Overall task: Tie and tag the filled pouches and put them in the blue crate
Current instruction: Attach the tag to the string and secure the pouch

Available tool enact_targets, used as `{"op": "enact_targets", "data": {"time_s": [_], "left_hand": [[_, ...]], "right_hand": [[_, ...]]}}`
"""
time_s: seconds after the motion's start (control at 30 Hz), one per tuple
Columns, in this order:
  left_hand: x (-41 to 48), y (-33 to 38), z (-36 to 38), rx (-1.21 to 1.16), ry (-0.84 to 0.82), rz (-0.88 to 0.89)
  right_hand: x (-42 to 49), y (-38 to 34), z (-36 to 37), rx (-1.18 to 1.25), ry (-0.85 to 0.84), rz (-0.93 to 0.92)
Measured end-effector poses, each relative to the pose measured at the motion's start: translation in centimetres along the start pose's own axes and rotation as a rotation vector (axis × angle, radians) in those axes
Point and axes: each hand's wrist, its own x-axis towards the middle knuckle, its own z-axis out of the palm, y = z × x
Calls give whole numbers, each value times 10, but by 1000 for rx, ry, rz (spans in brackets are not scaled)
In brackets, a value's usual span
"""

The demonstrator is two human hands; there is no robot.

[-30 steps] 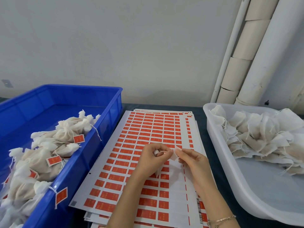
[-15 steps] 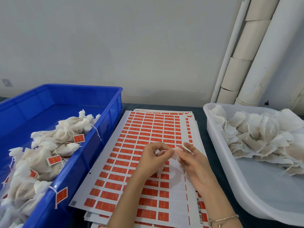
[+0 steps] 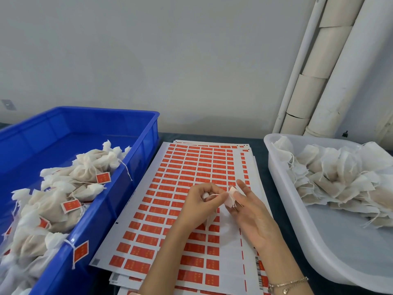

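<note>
Two pinches: left hand [image 3: 200,202] on pouch [image 3: 208,220], long axis downward; right hand [image 3: 251,211] on tag [image 3: 230,196].

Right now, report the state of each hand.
Left hand: grips a pouch by its neck.
Right hand: pinches a white tag at the pouch's string.

I am at a plain packing bench in a small workshop. A blue crate [image 3: 146,145] of tagged pouches [image 3: 89,167] sits on my left and a white tub [image 3: 276,167] of untagged pouches [image 3: 331,173] on my right, with stacked sheets of red labels [image 3: 191,167] between. A bare grey wall [image 3: 170,60] and white pipes [image 3: 340,71] stand beyond.
</note>
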Motion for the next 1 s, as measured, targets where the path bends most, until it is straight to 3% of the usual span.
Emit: {"op": "enact_targets", "data": {"time_s": [0.13, 0.3, 0.4, 1.0], "left_hand": [[2, -2, -2, -12, 50, -19], [4, -4, -3, -4, 101, -45], [5, -6, -3, -13, 156, -52], [5, -4, -3, -10, 152, -85]], "right_hand": [[-1, -1, 0, 34, -1, -10], [-3, 3, 7, -467, 283, -251], [-6, 8, 9, -633, 302, -377], [1, 18, -4, -763, 349, -424]]}}
